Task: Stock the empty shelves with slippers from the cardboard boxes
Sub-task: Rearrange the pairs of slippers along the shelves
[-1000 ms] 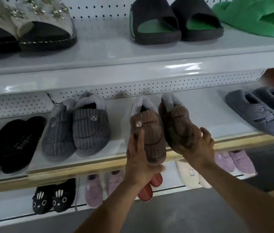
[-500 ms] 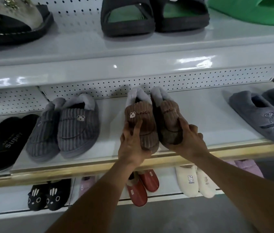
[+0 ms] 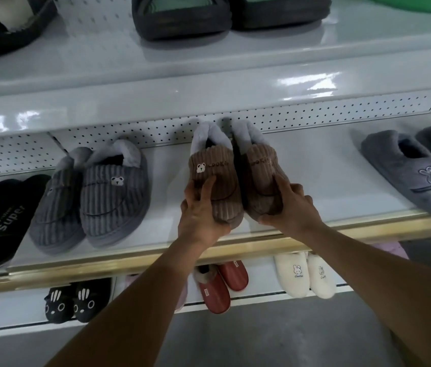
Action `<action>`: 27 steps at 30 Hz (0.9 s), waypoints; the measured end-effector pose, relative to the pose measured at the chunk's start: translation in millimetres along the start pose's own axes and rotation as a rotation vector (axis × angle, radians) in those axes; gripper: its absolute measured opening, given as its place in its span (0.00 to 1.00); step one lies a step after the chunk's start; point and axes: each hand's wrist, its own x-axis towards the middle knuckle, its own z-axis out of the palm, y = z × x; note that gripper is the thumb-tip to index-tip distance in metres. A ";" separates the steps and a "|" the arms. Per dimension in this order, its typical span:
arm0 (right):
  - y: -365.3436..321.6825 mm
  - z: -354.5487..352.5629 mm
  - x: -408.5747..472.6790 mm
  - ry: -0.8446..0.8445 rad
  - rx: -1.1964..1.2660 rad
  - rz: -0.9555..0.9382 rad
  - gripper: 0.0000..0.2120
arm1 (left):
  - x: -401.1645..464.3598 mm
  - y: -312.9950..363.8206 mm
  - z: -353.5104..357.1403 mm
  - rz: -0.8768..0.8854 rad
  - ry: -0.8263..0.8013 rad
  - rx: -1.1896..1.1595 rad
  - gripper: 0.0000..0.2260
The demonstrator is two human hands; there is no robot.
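Note:
Two brown corduroy slippers with grey fleece lining lie side by side on the white middle shelf (image 3: 315, 165), heels toward the perforated back panel. My left hand (image 3: 201, 210) grips the toe of the left brown slipper (image 3: 214, 168), thumb on top. My right hand (image 3: 291, 207) grips the toe of the right brown slipper (image 3: 259, 165), which leans slightly against its partner. Their toes reach toward the shelf's gold front edge.
A grey corduroy pair (image 3: 95, 192) lies to the left, black "super" slides (image 3: 0, 218) further left, a blue-grey plush pair (image 3: 415, 176) to the right. Dark slides (image 3: 182, 19) sit on the upper shelf. Black, red and white pairs (image 3: 304, 274) fill the lower shelf.
Both hands have carried the brown pair from in front of the shelf edge onto the middle shelf and brought the two slippers together, heels to the back.

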 end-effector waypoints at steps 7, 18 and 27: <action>-4.3 -15.3 -5.9 -0.100 0.102 0.081 0.44 | -0.3 21.1 0.9 -0.083 0.006 -0.040 0.47; 35.1 -52.3 -44.0 0.124 0.320 0.102 0.28 | -19.4 104.5 22.4 0.124 0.022 -0.296 0.33; 139.9 -110.8 -36.6 0.353 0.333 0.164 0.16 | -17.6 191.8 95.3 0.133 -0.124 -0.413 0.27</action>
